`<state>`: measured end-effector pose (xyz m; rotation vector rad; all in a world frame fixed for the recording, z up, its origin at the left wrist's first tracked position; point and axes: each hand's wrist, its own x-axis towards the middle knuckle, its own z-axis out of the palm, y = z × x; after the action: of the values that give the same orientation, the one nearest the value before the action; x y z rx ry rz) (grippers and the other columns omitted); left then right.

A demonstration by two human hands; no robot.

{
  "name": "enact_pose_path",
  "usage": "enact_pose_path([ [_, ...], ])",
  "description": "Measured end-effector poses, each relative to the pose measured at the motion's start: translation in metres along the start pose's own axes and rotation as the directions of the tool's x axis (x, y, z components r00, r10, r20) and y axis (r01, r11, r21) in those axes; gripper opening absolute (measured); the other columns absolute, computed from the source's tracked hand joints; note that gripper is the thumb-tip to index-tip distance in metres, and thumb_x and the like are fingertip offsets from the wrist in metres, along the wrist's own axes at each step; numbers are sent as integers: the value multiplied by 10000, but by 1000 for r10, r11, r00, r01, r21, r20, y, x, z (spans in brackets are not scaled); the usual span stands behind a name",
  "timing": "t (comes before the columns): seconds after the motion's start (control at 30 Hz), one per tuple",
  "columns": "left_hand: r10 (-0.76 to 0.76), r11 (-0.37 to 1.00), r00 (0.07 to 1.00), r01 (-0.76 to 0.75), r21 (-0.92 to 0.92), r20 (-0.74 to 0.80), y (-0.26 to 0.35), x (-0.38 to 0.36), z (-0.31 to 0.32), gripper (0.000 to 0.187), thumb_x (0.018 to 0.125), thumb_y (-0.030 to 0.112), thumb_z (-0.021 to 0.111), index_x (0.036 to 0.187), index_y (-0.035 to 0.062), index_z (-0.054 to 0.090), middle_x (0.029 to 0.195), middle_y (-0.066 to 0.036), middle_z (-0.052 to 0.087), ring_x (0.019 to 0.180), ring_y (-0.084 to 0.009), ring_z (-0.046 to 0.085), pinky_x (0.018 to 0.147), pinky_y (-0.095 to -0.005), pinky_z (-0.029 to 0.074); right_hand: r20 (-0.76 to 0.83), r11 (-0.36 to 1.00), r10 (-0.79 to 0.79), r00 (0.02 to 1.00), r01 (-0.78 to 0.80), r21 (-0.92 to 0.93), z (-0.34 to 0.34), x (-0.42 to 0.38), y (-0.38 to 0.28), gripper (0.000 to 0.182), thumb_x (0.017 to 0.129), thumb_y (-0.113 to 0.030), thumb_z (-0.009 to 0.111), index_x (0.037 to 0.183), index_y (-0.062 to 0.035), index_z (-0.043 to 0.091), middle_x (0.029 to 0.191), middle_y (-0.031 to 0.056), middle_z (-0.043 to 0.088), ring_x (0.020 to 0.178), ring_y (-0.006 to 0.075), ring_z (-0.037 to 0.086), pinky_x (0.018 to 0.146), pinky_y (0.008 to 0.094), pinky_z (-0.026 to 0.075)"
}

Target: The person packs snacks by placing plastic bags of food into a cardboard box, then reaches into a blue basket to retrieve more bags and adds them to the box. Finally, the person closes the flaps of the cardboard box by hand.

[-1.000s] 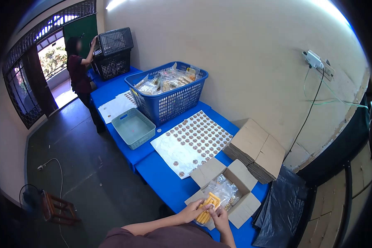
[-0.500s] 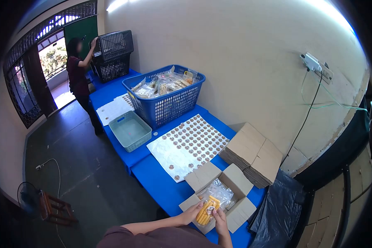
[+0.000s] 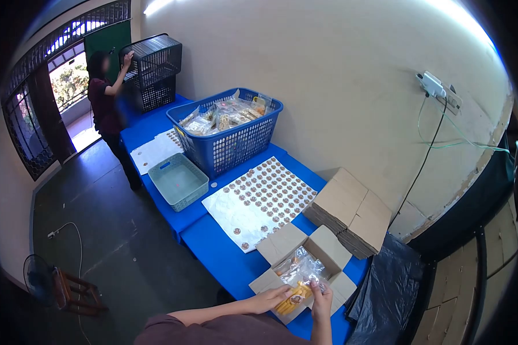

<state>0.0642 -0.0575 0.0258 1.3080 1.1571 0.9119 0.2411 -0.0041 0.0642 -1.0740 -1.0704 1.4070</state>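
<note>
Between my hands is a clear plastic packet of yellow stick-shaped snacks point(image 3: 288, 305), with a round brown-and-white sticker on its front. My left hand point(image 3: 275, 297) grips the packet's left side. At the upper right, my right hand point(image 3: 322, 296) pinches the clear plastic, its fingers closed. The packet is over the near side of an open cardboard box point(image 3: 279, 244), whose flaps are spread outward. Inside the box lie other clear packets point(image 3: 301, 263), partly hidden by the one I hold.
A sheet of round stickers point(image 3: 227, 215) lies on the blue-covered table point(image 3: 207, 244). Beyond are a green tray point(image 3: 181, 201) and a blue basket point(image 3: 236, 146) full of packets. Flattened cartons point(image 3: 351, 207) are stacked at right. A co-worker point(image 3: 105, 98) stands by dark crates point(image 3: 155, 63).
My right hand has moved up and right, to the packet's upper plastic. The packet has tilted and dropped slightly. The co-worker's upper crate is tipped differently.
</note>
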Motion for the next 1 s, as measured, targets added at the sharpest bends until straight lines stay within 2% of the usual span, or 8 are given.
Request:
enact_pose_path([
  [0.1,48,989,998,-43,-145,30,27,2,-18,460,939,338,543,1235,-2,453,1172,-151,557,1051,-160,539,894,-310,428,251,996,21,968,3,-92,-5,-7,-3,221,910,-196,586,920,12,660,908,67,662,871,145,602,812,283,446],
  [0.17,268,961,956,-273,-31,-119,27,7,-32,329,879,237,646,1102,4,583,1112,-111,615,990,-137,564,877,-305,439,314,993,19,949,18,-117,4,-16,-2,230,921,-192,567,929,18,660,923,76,660,881,149,600,819,286,444],
  [0.33,155,987,983,-159,-38,-97,52,-2,-52,163,851,186,674,880,26,692,868,-57,683,860,-98,593,804,-275,465,438,985,101,893,-27,-173,10,-21,-2,304,969,-209,474,1064,30,636,1019,116,642,979,178,584,893,298,423],
  [0.53,35,980,997,-48,-194,-72,40,-5,-68,211,903,156,597,1062,33,661,957,-67,680,889,-100,595,813,-273,467,457,973,87,885,22,-228,14,-19,-14,363,985,-243,433,1155,30,602,1101,121,630,1053,196,566,951,314,395],
  [0.67,154,972,966,-186,-146,-206,41,-7,-79,297,924,145,570,1193,18,567,1051,-78,643,955,-154,609,874,-292,466,346,995,32,938,1,-95,15,-14,-18,366,981,-237,426,1168,27,597,1113,125,624,1076,214,555,992,347,357],
  [0.83,148,973,982,-166,-163,-114,59,-14,-61,464,925,164,570,1347,49,416,1260,-98,539,1100,-185,559,944,-319,435,379,850,-207,902,358,-388,22,-14,-21,420,964,-276,420,1249,6,546,1150,158,582,1163,286,456,1063,418,222],
  [0.93,240,965,971,-239,-112,-9,59,-12,-43,652,899,260,614,1426,58,288,1427,-134,369,1291,-237,405,1054,-376,343,371,797,-251,894,409,-445,37,-20,-21,441,965,-293,410,1286,-9,516,1238,159,518,1199,304,400,1060,416,220],
  [1.0,349,924,937,-347,163,19,64,-12,-36,797,856,365,652,1453,51,227,1500,-145,238,1392,-262,224,1120,-411,218,406,778,-264,875,442,-446,41,-23,-14,465,970,-317,391,1296,-4,500,1296,156,463,1222,304,379,1062,413,220],
])
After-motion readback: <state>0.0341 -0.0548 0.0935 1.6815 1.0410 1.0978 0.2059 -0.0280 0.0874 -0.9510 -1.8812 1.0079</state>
